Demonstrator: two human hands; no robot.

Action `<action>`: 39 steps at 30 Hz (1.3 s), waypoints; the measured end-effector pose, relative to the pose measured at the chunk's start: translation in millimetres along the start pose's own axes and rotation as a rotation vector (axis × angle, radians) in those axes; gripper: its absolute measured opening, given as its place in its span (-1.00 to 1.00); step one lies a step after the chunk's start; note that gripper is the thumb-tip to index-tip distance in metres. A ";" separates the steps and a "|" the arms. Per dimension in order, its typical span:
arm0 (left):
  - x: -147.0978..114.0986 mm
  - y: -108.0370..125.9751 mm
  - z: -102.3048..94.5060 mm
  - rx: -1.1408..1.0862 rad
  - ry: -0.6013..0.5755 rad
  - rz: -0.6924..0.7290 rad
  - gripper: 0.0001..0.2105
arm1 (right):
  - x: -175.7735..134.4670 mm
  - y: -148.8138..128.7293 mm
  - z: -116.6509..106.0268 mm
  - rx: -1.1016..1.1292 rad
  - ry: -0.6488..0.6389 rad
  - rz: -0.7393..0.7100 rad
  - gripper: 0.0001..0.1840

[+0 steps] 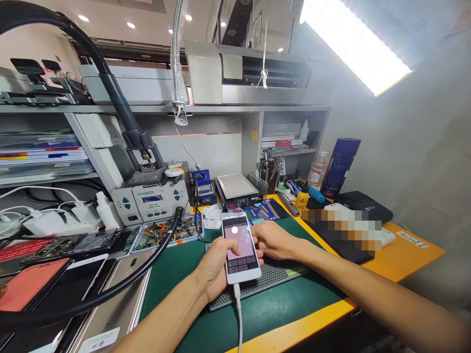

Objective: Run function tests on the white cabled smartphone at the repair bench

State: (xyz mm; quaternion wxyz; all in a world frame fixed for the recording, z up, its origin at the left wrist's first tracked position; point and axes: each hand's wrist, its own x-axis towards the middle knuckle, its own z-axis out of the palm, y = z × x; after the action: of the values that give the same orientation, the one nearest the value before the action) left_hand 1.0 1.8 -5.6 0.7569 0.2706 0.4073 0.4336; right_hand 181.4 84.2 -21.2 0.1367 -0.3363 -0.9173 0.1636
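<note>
A white smartphone (241, 264) with a lit pinkish screen is held upright and slightly tilted above the green mat (206, 328). My left hand (217, 262) is wrapped around it from behind, with the thumb over the screen and fingertips showing at the right edge. A white charging cable (238, 309) is plugged into its bottom end. My right hand (274, 239) is curled closed at the phone's upper right edge; whether anything is pinched in its fingers is hidden. Beneath the phone lies a grey perforated pad (272, 278).
A soldering station (150, 203) stands at the back left, its black hose (162, 260) looping across the front left over several phones. A tray of small parts (142, 239) sits beside the mat. Behind are a heating plate (237, 189) and a yellow bottle (302, 198).
</note>
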 end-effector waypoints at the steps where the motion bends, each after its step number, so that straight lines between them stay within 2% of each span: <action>1: -0.1 -0.1 0.4 0.004 0.005 0.004 -0.42 | -0.2 0.5 0.4 -0.002 0.001 -0.002 -0.78; 5: 0.1 0.1 0.1 -0.002 0.007 -0.006 -0.47 | -0.1 2.3 1.1 -0.011 0.006 -0.005 -0.79; 14: 2.5 2.0 -4.6 -0.129 -0.076 -0.011 -0.59 | -0.2 -1.0 -1.4 -0.030 -0.012 0.009 -0.80; 31: 0.8 4.3 -0.2 -0.087 -0.032 -0.043 -0.64 | -0.4 -2.9 -3.8 -0.066 -0.012 -0.020 -0.81; 39: 0.6 4.2 -2.8 -0.103 -0.056 -0.050 -0.61 | -0.5 -3.6 -3.8 -0.096 -0.039 0.012 -0.85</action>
State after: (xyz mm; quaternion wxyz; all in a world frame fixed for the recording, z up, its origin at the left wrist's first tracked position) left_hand -3.1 4.4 -4.2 0.7917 0.2329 0.3696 0.4270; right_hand 181.1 82.1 -16.4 0.1018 -0.3446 -0.9246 0.1268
